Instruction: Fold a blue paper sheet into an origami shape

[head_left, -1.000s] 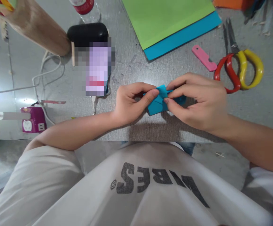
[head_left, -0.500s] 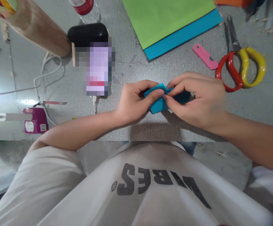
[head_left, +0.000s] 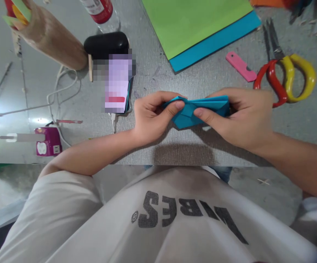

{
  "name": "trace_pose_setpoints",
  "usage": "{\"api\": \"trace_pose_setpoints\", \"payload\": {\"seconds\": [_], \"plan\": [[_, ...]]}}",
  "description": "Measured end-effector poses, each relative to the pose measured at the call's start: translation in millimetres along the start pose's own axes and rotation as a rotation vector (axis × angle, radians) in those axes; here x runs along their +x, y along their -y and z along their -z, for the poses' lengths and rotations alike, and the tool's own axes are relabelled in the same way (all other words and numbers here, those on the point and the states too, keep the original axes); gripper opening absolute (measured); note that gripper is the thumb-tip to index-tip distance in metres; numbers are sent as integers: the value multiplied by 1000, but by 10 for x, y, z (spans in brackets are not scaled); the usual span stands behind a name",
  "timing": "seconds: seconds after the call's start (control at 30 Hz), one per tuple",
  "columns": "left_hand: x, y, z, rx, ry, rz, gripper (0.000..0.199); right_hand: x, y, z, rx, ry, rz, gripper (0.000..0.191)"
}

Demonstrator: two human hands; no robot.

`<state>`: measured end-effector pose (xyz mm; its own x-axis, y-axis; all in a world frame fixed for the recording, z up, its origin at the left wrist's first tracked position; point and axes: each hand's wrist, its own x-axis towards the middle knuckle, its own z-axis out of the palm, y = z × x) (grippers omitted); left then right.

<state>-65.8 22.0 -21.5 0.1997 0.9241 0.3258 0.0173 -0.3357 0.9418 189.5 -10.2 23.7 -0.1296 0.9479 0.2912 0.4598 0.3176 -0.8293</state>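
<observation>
A folded piece of blue paper (head_left: 189,115) is held between both hands, just above the table near its front edge. My left hand (head_left: 154,116) pinches its left end, thumb on the near face and fingers behind. My right hand (head_left: 244,118) grips the right part, with the thumb pressed on the front and the fingers hidden behind the paper. Crease lines and layered flaps show on its face, and a long folded strip runs along its upper edge.
Green paper (head_left: 202,23) over a blue sheet (head_left: 215,44) lies beyond my hands. Right of it are a pink folding cutter (head_left: 240,66) and scissors (head_left: 278,54). Leftward are a phone (head_left: 117,84), black case (head_left: 107,44), bottle (head_left: 99,11), cardboard tube (head_left: 54,36) and purple adapter (head_left: 49,141).
My right hand has shifted right and now grips the paper's right part, its thumb flat on the face. More of the folded blue paper shows between the hands. The left hand keeps its pinch.
</observation>
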Motion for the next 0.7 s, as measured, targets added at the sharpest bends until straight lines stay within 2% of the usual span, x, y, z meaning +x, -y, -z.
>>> {"api": "trace_pose_setpoints", "payload": {"seconds": [0.23,0.53,0.7], "plan": [[20,28,12,-33,90,44,66,-32,89,60,-181,28,18,60],[-7,13,26,55,127,28,66,21,10,11,-42,-47,200,69],[-33,31,27,71,133,47,61,21,10,0,-26,-35,176,67]]}}
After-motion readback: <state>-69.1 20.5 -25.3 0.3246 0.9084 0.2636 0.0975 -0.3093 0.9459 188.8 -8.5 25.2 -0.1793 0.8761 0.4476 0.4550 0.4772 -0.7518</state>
